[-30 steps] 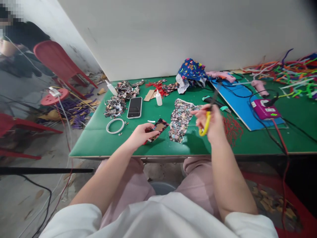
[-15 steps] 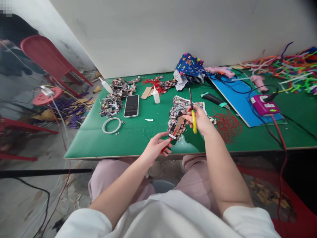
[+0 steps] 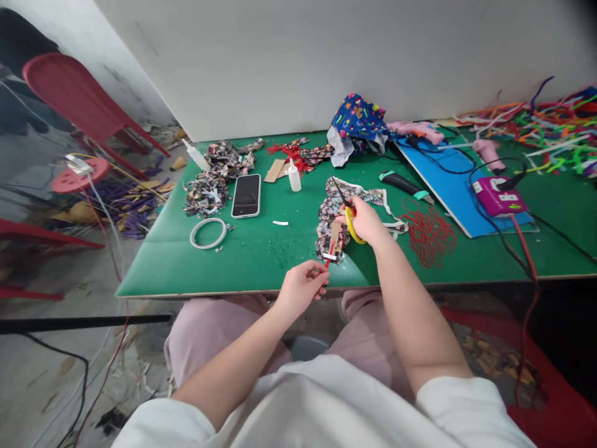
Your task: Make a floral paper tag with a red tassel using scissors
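Your left hand point(image 3: 304, 285) pinches the red cord point(image 3: 329, 261) at the near end of a cardboard-backed strip point(image 3: 335, 233), which is over the floral fabric point(image 3: 326, 208) toward the green table's point(image 3: 252, 261) near edge. Your right hand point(image 3: 366, 223) grips yellow-handled scissors point(image 3: 353, 230), fingers by the strip's far end.
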The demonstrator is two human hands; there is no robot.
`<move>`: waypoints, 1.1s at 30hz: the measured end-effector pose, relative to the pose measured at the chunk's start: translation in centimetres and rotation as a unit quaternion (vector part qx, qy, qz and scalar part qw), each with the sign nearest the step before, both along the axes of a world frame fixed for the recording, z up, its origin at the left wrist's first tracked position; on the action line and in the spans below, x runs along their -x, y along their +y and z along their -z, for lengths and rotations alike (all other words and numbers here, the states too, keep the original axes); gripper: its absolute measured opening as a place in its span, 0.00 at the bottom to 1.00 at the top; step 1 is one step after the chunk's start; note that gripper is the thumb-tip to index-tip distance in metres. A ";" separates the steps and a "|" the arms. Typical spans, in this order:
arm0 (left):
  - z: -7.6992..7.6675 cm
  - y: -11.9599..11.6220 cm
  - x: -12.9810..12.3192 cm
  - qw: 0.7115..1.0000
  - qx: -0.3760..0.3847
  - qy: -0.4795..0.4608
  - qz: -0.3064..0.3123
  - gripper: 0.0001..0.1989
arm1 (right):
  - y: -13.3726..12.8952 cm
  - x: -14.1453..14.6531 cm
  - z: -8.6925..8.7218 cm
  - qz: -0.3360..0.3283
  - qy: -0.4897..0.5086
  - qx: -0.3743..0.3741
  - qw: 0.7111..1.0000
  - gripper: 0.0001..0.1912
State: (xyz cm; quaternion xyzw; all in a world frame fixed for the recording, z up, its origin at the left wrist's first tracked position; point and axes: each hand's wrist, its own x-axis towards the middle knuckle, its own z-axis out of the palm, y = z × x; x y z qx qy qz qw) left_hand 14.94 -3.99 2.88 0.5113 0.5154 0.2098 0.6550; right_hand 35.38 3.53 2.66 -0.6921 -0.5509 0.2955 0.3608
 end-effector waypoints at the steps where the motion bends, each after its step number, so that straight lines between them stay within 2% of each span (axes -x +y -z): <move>1: 0.0 0.0 0.0 1.000 -0.002 0.002 0.001 0.05 | 0.1 0.1 0.0 0.001 -0.016 -0.001 1.000 0.15; 8: 0.0 -0.3 0.1 0.999 -0.029 0.001 0.015 0.07 | 0.2 0.6 -0.4 -0.005 -0.084 -0.002 0.996 0.16; 18: 0.0 0.0 0.3 0.999 -0.019 0.019 0.031 0.07 | -0.4 1.1 -0.8 -0.005 -0.171 0.015 0.985 0.16; 33: 0.3 0.2 0.3 0.998 -0.028 0.038 0.046 0.06 | -0.6 1.0 -0.5 -0.008 -0.198 0.021 0.980 0.19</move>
